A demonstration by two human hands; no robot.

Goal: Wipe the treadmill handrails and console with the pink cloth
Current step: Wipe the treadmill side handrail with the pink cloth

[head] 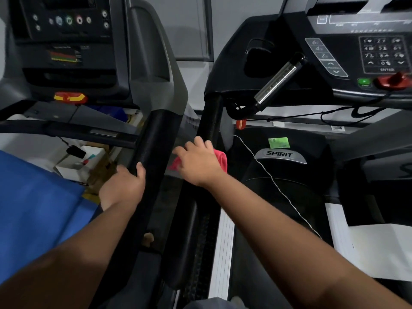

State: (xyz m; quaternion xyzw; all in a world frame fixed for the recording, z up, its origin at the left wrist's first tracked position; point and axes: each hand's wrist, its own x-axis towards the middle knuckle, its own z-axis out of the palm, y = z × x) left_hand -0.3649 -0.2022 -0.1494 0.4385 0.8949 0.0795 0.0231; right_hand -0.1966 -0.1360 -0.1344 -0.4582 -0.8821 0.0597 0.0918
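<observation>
The person stands between two treadmills. The left hand (124, 184) is curled around the black padded handrail (153, 157) of the left treadmill, with the thumb lying over its top. The right hand (198, 161) reaches forward with fingers spread and a little bent, and it presses the pink cloth (221, 159) down under the palm. The cloth shows on both sides of this hand, mostly on the far right side. It lies in the gap between the two machines, just beside the dark handrail of the right treadmill (210, 121), which rises in front of the fingertips. I cannot tell exactly which surface the cloth touches.

My judgement is that the wiping is at the handrail stage. Both consoles are well beyond the hands and the cloth is not near them, so the console work seems not yet done. Whether any rail is already clean, the view does not show.

For writing, the word "SPIRIT" is clear on the silver badge (279, 155) to the right of the right hand. On the right console (379, 52) the keypad has digits and "ENTER", and the side buttons read 6, 4, 2. The green sticker (278, 142) above the badge is too small to read.
</observation>
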